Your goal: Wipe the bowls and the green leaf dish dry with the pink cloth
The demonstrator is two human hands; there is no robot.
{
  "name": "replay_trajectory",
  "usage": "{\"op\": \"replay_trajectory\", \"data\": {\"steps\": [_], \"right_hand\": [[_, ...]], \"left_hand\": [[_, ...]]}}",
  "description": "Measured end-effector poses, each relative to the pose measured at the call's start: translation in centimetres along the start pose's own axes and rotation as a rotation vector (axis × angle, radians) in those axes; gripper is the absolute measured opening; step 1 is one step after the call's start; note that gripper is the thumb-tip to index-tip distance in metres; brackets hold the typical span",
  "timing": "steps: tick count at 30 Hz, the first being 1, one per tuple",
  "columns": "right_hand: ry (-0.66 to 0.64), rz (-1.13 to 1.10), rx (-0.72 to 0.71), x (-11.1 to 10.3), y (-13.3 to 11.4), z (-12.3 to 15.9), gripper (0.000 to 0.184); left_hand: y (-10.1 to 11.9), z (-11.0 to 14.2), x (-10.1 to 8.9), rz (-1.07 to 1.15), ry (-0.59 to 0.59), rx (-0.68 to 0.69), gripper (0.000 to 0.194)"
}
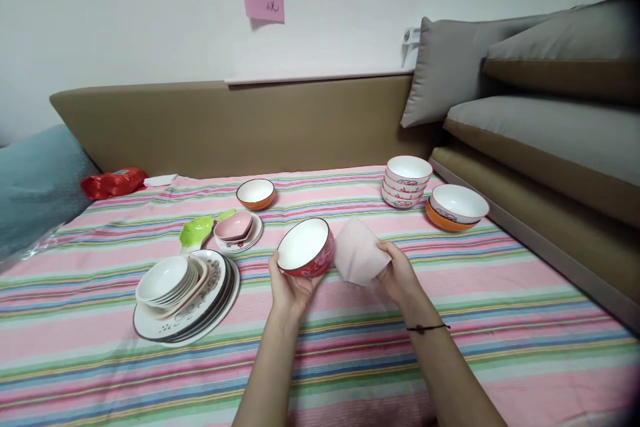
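The left hand (290,285) grips the red floral bowl (306,250) — thumb at the rim, fingers underneath — tilted above the striped cloth (350,347), mid-scene. The right hand (399,275) pinches a pale square wipe (359,255) by its right edge, just beside the bowl. Stacked plates (214,280) bearing white bowls (163,278) lie left; four stacked red-rimmed bowls (406,181) stand far right.

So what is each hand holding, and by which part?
The left hand holds the red bowl by its underside and left side; the right hand pinches a pale wipe by its right edge.
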State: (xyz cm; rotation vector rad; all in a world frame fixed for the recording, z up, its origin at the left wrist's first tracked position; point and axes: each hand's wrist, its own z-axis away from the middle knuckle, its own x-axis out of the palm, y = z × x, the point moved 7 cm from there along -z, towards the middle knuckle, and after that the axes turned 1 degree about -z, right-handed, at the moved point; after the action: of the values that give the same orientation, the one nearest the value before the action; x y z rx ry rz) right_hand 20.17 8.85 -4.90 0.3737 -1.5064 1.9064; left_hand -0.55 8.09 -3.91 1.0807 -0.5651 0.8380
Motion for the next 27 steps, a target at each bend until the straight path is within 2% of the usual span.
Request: {"op": "replay_trajectory", "data": {"steps": [2, 5, 10, 12, 14, 16, 18, 20, 24, 27], "right_hand": [[-0.001, -0.043, 0.053, 0.8, 0.8, 0.3, 0.02], [-0.038, 0.007, 0.07, 1.8, 1.3, 0.7, 0.025], [-0.216, 0.183, 0.02, 4.0, 2.0, 1.6, 0.043], [-0.239, 0.279, -0.051, 4.7, 2.3, 2.0, 0.054], [-0.192, 0.351, -0.202, 5.2, 2.1, 2.4, 0.066], [-0.146, 0.371, -0.351, 5.6, 1.8, 2.9, 0.072], [-0.126, 0.341, -0.399, 5.8, 1.8, 3.0, 0.073], [-0.096, 0.26, -0.361, 5.4, 2.0, 2.8, 0.071], [-0.036, 0.073, -0.185, 3.5, 2.4, 1.6, 0.069], [-0.025, 0.019, -0.084, 2.5, 2.8, 1.0, 0.066]], "left_hand": [[-0.2, 0.0, 0.2, 0.005, -0.022, -0.008, 0.055], [-0.7, 0.1, 0.3, -0.039, -0.038, -0.041, 0.056], [-1.4, 0.0, -0.1, -0.057, -0.008, -0.078, 0.057], [-1.6, 0.1, 0.0, -0.051, -0.009, -0.086, 0.058], [-1.7, 0.3, 0.3, -0.052, -0.028, -0.086, 0.058], [-1.9, 0.6, 0.8, -0.082, -0.064, -0.092, 0.061], [-2.2, 0.8, 1.3, -0.153, -0.12, -0.096, 0.064], [-2.3, 0.8, 1.4, -0.275, -0.151, -0.054, 0.063], [-1.5, 0.4, 1.4, -0.604, -0.175, 0.158, 0.053], [-1.2, 0.3, 1.8, -0.706, -0.234, 0.227, 0.051]]}}
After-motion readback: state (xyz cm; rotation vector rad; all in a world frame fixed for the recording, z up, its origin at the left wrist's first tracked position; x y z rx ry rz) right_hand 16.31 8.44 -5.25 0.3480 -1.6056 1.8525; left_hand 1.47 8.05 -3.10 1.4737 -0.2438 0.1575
